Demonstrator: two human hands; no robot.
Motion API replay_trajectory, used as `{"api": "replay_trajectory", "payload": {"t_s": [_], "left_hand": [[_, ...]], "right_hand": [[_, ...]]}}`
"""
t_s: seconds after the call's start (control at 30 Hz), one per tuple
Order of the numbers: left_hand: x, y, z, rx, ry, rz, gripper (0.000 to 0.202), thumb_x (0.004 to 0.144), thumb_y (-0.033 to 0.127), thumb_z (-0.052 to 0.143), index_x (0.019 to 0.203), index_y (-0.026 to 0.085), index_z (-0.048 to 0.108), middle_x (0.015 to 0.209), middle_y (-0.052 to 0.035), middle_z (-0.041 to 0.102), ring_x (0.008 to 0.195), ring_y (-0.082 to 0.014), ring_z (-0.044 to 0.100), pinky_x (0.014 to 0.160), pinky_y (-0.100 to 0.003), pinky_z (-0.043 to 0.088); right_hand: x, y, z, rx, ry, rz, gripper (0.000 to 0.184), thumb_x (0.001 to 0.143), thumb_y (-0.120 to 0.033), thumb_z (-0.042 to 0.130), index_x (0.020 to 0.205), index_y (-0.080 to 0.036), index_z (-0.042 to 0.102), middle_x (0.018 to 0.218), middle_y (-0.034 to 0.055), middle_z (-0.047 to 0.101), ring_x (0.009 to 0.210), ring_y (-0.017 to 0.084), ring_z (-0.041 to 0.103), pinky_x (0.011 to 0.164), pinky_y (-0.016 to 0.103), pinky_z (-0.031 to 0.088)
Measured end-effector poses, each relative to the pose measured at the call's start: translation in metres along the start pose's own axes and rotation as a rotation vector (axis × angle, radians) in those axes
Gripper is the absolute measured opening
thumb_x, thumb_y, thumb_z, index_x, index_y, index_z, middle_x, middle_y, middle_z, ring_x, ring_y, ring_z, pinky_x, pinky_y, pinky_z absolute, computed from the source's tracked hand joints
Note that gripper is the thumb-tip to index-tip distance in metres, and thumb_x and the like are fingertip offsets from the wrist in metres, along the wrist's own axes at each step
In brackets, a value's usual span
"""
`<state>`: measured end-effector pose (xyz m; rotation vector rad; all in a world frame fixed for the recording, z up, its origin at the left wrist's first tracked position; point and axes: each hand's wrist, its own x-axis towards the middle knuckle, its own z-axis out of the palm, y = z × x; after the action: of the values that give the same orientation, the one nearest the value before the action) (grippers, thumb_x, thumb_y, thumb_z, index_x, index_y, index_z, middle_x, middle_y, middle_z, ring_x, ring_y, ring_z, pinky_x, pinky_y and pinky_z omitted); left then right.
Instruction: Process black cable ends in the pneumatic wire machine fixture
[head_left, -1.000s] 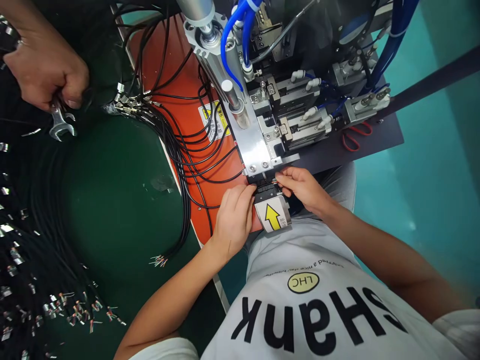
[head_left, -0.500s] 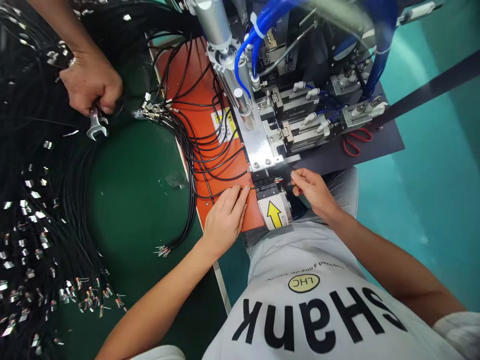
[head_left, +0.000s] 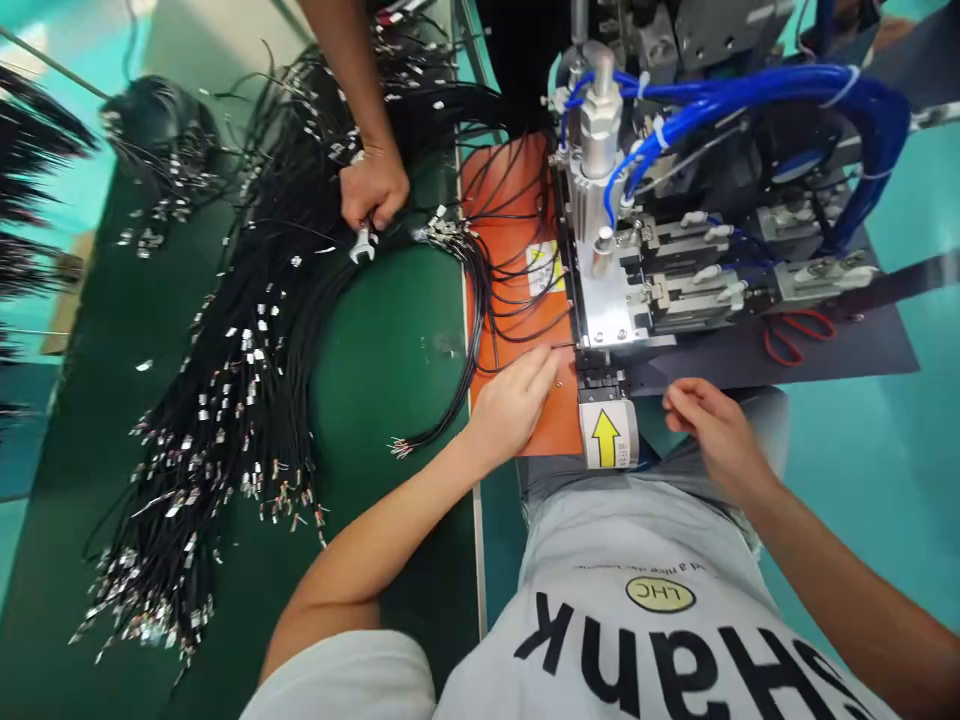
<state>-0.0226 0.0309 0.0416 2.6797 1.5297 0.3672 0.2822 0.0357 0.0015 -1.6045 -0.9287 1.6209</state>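
Observation:
My left hand (head_left: 517,405) is closed over the orange machine base, fingertips together on a thin black cable (head_left: 564,346). That cable runs toward the lower corner of the metal machine head (head_left: 606,315); its tip is hidden there. Just below sits a black block (head_left: 600,385) above a rounded end with a yellow arrow label (head_left: 606,437). To the right of this block, apart from it, my right hand (head_left: 709,425) has its fingers curled in a pinch. Whether anything is between them cannot be made out.
Another person's hand (head_left: 375,188) grips an open-end wrench (head_left: 364,246) over the green table (head_left: 382,350). Piles of black cables (head_left: 247,330) cover the left side. A cable bundle (head_left: 476,330) curves along the orange base (head_left: 547,425). Red-handled scissors (head_left: 799,335) lie at right; blue air hoses (head_left: 720,95) arch above.
My view has swung left and widened. The cable in my left hand has moved forward to the machine head, and its wire tips no longer show. My right hand has drawn slightly away from the block.

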Motion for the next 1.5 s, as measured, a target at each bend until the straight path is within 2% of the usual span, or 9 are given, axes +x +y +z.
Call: {"api": "replay_trajectory", "payload": {"t_s": [0.07, 0.17, 0.27, 0.33, 0.47, 0.63, 0.77, 1.0, 1.5], "left_hand": [[-0.019, -0.017, -0.022, 0.089, -0.05, 0.252, 0.031, 0.098, 0.013, 0.045, 0.125, 0.015, 0.059, 0.13, -0.0141, 0.065, 0.126, -0.0237, 0.059, 0.103, -0.038, 0.051], [-0.033, -0.043, -0.043, 0.21, -0.144, 0.484, 0.022, 0.094, 0.008, 0.052, 0.113, 0.013, 0.063, 0.129, -0.0147, 0.065, 0.124, -0.0237, 0.06, 0.106, -0.039, 0.049], [-0.021, -0.06, -0.042, 0.164, -0.186, 0.676, 0.015, 0.094, 0.01, 0.053, 0.102, 0.016, 0.064, 0.125, -0.0132, 0.067, 0.118, -0.0195, 0.062, 0.1, -0.033, 0.051], [-0.005, -0.06, -0.036, 0.17, -0.185, 0.74, 0.014, 0.096, 0.014, 0.051, 0.099, 0.019, 0.063, 0.113, -0.0106, 0.069, 0.108, -0.0186, 0.064, 0.1, -0.035, 0.051], [0.024, -0.042, -0.02, 0.188, -0.038, 0.632, 0.013, 0.097, 0.016, 0.049, 0.103, 0.017, 0.06, 0.086, -0.0053, 0.066, 0.085, -0.0173, 0.062, 0.1, -0.042, 0.05], [0.036, -0.017, -0.004, 0.114, 0.145, 0.476, 0.015, 0.097, 0.011, 0.047, 0.107, 0.017, 0.057, 0.086, -0.0042, 0.067, 0.08, -0.0154, 0.059, 0.087, -0.037, 0.051], [0.03, -0.006, -0.001, 0.12, 0.122, 0.423, 0.013, 0.097, 0.012, 0.046, 0.103, 0.017, 0.057, 0.083, -0.003, 0.066, 0.076, -0.0146, 0.059, 0.08, -0.035, 0.048], [0.015, 0.004, -0.002, 0.02, 0.037, 0.526, 0.017, 0.097, 0.014, 0.049, 0.111, 0.015, 0.057, 0.086, -0.005, 0.066, 0.082, -0.0172, 0.06, 0.082, -0.036, 0.047], [0.018, 0.027, 0.007, -0.121, 0.02, 0.45, 0.016, 0.095, 0.019, 0.052, 0.11, 0.013, 0.055, 0.077, -0.002, 0.057, 0.07, -0.016, 0.047, 0.067, -0.032, 0.036]], "right_hand": [[-0.007, -0.006, -0.008, -0.009, 0.027, -0.019, 0.028, 0.083, -0.048, 0.073, 0.09, -0.023, 0.063, 0.084, 0.0, 0.062, 0.062, 0.011, 0.052, 0.06, 0.027, 0.042], [-0.012, -0.016, -0.009, -0.02, 0.0, -0.035, 0.025, 0.085, -0.046, 0.072, 0.088, -0.023, 0.063, 0.083, 0.0002, 0.061, 0.063, 0.011, 0.052, 0.061, 0.027, 0.042], [-0.015, -0.028, 0.002, -0.026, -0.046, -0.063, 0.024, 0.087, -0.046, 0.07, 0.088, -0.023, 0.062, 0.082, -0.0002, 0.061, 0.062, 0.011, 0.051, 0.062, 0.027, 0.042], [-0.019, -0.036, 0.007, -0.031, -0.072, -0.084, 0.023, 0.089, -0.045, 0.068, 0.089, -0.023, 0.062, 0.082, -0.0006, 0.061, 0.063, 0.011, 0.05, 0.064, 0.027, 0.042], [-0.028, -0.042, 0.004, -0.047, -0.082, -0.104, 0.021, 0.091, -0.044, 0.066, 0.09, -0.024, 0.06, 0.082, -0.0015, 0.06, 0.063, 0.01, 0.05, 0.064, 0.026, 0.042], [-0.026, -0.035, -0.003, -0.066, -0.091, -0.1, 0.021, 0.091, -0.043, 0.066, 0.09, -0.023, 0.06, 0.081, -0.0016, 0.06, 0.065, 0.01, 0.051, 0.066, 0.026, 0.042], [-0.02, -0.036, 0.004, -0.045, -0.14, -0.114, 0.018, 0.093, -0.04, 0.065, 0.09, -0.023, 0.059, 0.078, -0.0024, 0.059, 0.064, 0.01, 0.051, 0.065, 0.025, 0.041], [-0.017, -0.042, 0.013, -0.063, -0.172, -0.122, 0.018, 0.093, -0.037, 0.065, 0.087, -0.022, 0.058, 0.073, -0.0035, 0.057, 0.061, 0.009, 0.05, 0.064, 0.025, 0.04], [-0.017, -0.041, 0.019, -0.113, -0.254, -0.139, 0.02, 0.095, -0.04, 0.061, 0.089, -0.021, 0.06, 0.076, -0.0027, 0.059, 0.062, 0.009, 0.051, 0.062, 0.026, 0.04]]}}
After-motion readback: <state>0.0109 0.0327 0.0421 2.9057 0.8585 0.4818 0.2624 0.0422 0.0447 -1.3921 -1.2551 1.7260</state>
